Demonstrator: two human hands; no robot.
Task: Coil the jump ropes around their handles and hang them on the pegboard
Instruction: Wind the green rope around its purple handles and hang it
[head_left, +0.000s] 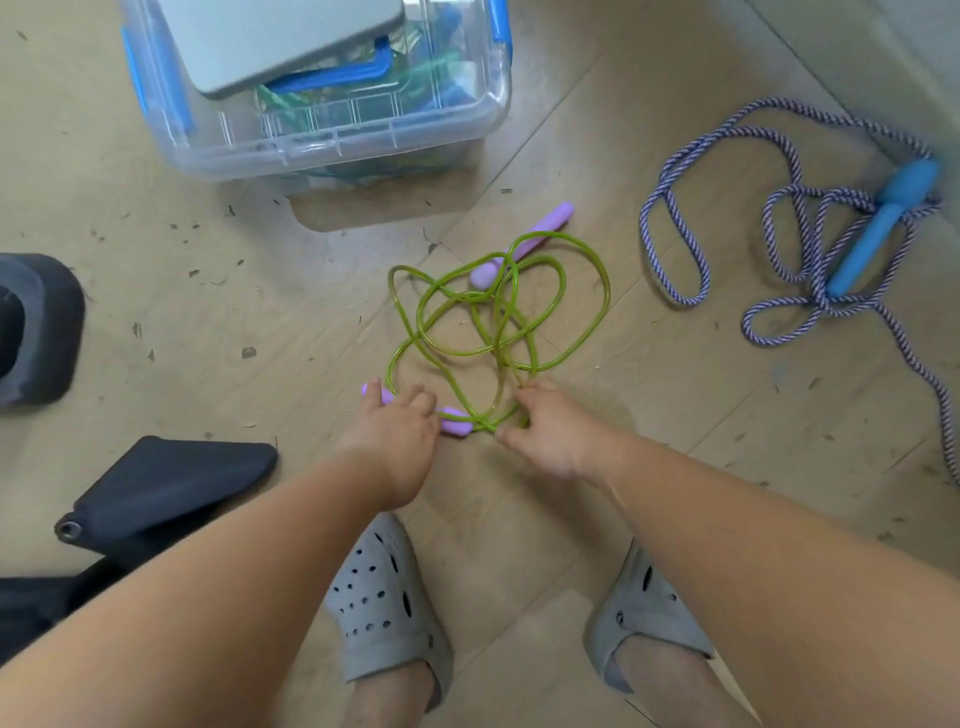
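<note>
A green jump rope (483, 317) lies in loose tangled loops on the wooden floor. One purple handle (524, 244) lies at its far side. My left hand (400, 431) curls over the near purple handle (454, 420), whose two ends stick out on either side of my fingers. Just to the right, my right hand (540, 428) pinches the green cord close to that handle. A second rope, purple-and-white braided (800, 244), sprawls at the right with a blue handle (883, 228) on it. No pegboard is in view.
A clear plastic bin (332, 140) with blue latches and a grey lid askew stands at the back, holding more ropes. Dark objects (171, 483) lie at the left. My feet in grey clogs (384, 597) stand below the hands. A wall edge runs along the upper right.
</note>
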